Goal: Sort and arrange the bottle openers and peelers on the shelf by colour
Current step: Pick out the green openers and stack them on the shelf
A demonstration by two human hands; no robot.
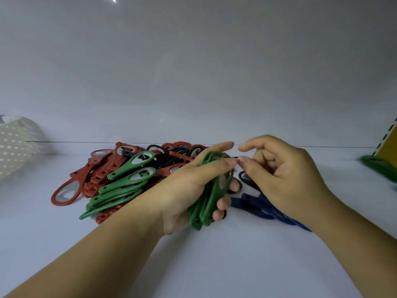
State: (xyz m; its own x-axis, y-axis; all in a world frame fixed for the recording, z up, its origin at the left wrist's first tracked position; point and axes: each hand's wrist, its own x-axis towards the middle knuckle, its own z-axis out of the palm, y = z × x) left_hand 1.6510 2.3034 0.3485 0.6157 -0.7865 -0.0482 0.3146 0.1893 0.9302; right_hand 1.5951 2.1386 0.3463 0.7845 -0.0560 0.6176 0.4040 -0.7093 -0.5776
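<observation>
My left hand [193,186] grips a stack of green bottle openers [211,194], fingers curled round it, above the white shelf [193,265]. My right hand [279,168] hovers just right of the stack with fingers loosely curled, its thumb tip near my left thumb; it holds nothing I can see. A mixed pile lies behind and to the left: red openers [90,177], several loose green openers [122,186], black openers [171,157]. Blue openers [264,207] lie under my right hand, partly hidden.
A spotted white bag or cloth [17,145] sits at the far left. At the right edge are more green openers [380,166] beside a yellow box [388,145]. The shelf's back wall rises just behind the pile.
</observation>
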